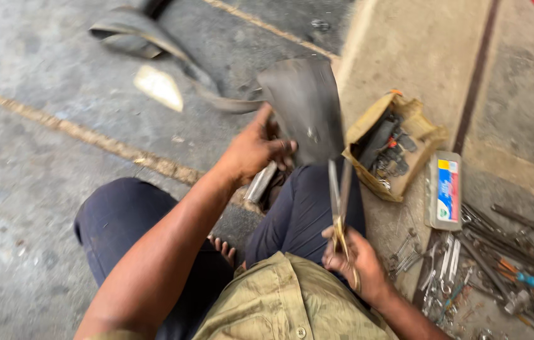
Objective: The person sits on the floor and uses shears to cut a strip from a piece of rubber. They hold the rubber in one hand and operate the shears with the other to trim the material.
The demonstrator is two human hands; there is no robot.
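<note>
The left hand (255, 148) is closed around the lower edge of a sheet of dark rubber (301, 107), holding it up over the person's knee, fingers curled on the near side and thumb behind. The rubber is a cut piece of inner tube; a long strip of it trails away up and to the left across the concrete floor (40, 157). Just below the left hand a short metal bar (260, 182) shows, close under the palm; whether the hand touches it cannot be told.

The right hand (356, 259) grips the yellow handles of a pair of scissors (340, 201). The blades point upward, slightly parted, with their tips just below the bottom edge of the rubber and beside the right knee. The picture is blurred there, so whether the blades touch the rubber cannot be told.

The person sits low in dark trousers and an olive shirt. To the right of the rubber a torn cardboard box (421, 129) holds small dark parts. Beside it lies a flat tin (443, 189) with a coloured label. Farther right, wrenches and screwdrivers (500, 264) are spread over the floor.
</note>
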